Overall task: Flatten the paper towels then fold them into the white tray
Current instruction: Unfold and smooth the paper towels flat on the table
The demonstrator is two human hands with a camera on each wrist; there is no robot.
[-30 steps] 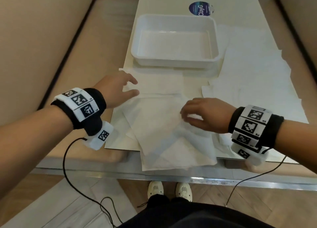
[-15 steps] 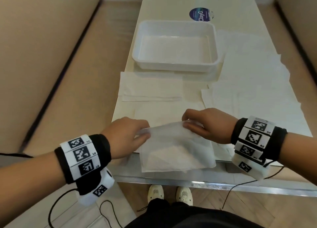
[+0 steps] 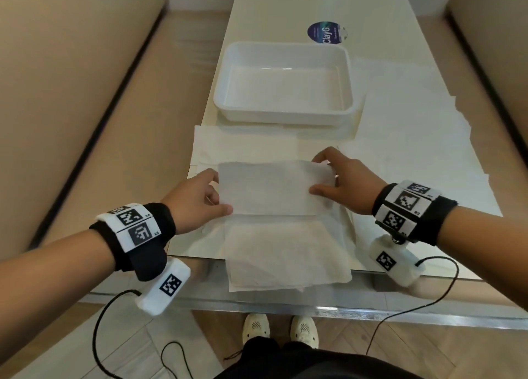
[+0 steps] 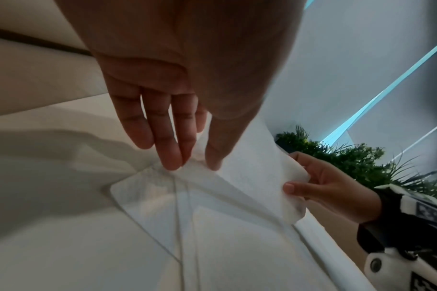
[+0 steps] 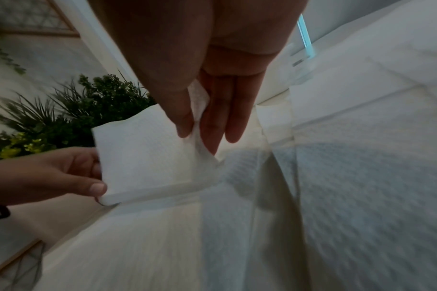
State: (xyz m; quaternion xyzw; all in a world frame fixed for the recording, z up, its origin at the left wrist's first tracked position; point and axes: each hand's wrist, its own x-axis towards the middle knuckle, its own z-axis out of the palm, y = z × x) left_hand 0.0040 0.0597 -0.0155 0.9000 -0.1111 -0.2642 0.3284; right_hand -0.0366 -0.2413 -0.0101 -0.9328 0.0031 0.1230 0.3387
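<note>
Both hands hold one paper towel (image 3: pixel 271 187) folded over above the desk (image 3: pixel 257 16), near its front edge. The left hand (image 3: pixel 197 200) pinches the towel's left edge between thumb and fingers; the right hand (image 3: pixel 347 183) pinches its right edge the same way. More towels (image 3: pixel 288 257) lie flat beneath and to the right. The white tray (image 3: pixel 285 113) sits just beyond, holding nothing.

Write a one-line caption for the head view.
Both hands pinch a folded paper towel before the empty white tray.
</note>
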